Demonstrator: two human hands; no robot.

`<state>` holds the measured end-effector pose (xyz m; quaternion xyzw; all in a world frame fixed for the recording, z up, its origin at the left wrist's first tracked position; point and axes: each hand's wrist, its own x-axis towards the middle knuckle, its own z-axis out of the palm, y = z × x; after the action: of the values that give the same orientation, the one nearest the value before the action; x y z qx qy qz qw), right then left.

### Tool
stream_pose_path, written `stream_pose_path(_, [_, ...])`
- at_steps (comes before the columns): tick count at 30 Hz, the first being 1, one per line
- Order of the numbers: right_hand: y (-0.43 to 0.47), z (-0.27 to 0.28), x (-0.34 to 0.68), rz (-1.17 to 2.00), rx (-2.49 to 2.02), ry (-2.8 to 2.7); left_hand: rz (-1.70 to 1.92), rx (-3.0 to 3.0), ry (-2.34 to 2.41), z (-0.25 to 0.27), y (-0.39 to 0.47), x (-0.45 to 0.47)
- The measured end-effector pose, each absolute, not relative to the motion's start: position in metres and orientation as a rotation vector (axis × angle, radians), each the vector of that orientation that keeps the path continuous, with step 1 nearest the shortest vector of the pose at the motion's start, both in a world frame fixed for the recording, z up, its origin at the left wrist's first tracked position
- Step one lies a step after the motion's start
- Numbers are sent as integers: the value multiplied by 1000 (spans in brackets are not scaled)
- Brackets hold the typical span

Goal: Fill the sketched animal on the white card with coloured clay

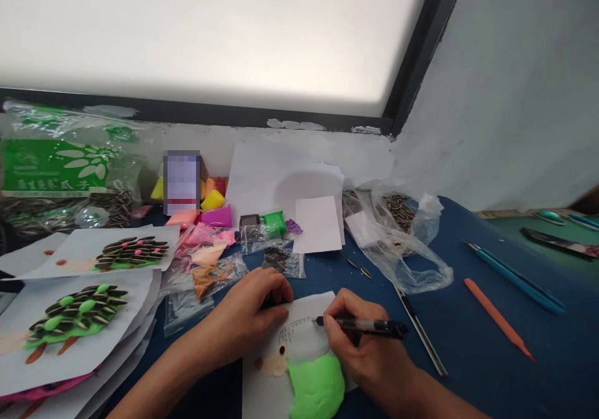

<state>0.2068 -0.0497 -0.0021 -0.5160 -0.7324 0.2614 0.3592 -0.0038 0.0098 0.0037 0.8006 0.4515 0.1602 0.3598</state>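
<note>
My right hand [362,338] grips a black pen [365,325], its tip touching a white sheet of paper [262,397]. Small dark marks follow a curved outline on that sheet. My left hand [266,297] has curled fingers and holds down the sheet's upper left edge with the thumb; its fingertips are partly hidden. Below the outline lies a bright green clay piece [318,388]. To its left is a pale clay face [276,361] with a dark eye and a brown nose. Part of the sheet is covered by my right hand.
At left lie stacked sheets with hedgehog pictures [88,313] made of clay and seeds. Coloured clay packets [218,216] stand behind. A clear plastic bag [416,272] holds seeds. Right of my hand are a metal tool [423,335], an orange clay tool [498,319] and blue tweezers [519,279].
</note>
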Motion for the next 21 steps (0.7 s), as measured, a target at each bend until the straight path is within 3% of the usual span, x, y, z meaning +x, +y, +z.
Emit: stream_pose_path(21, [-50, -7, 204, 771, -1207, -1961, 412, 2070, 1160, 1, 11, -5])
